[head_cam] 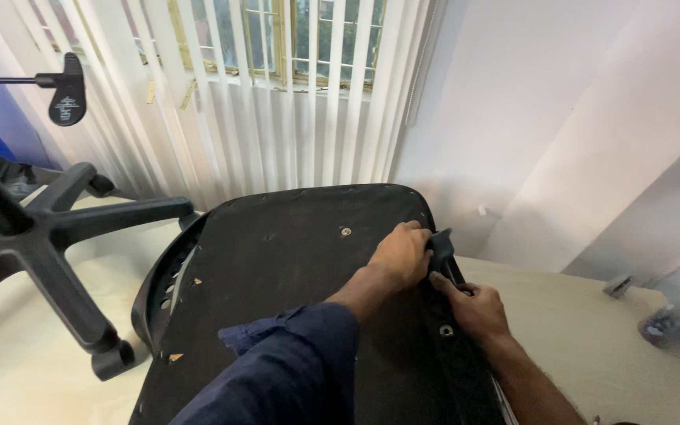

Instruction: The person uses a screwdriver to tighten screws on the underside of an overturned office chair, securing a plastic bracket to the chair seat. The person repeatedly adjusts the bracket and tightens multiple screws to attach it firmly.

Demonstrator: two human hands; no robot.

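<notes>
An upturned office chair seat (293, 260), black with bolt holes in its underside, lies on a pale table (592, 346). At its right edge a black armrest bracket (441, 245) stands against the seat. My left hand (400, 253), in a dark blue sleeve, grips the top of that bracket. My right hand (472, 308) presses on the bracket's lower arm beside a bolt hole (445, 330), fingers closed around it.
A black five-star chair base (49, 236) with castors lies on the table at the left, a lever handle (66, 98) above it. White vertical blinds (277, 102) cover a window behind. A small metal part (617, 286) and a blurred bag (674, 327) sit at the right.
</notes>
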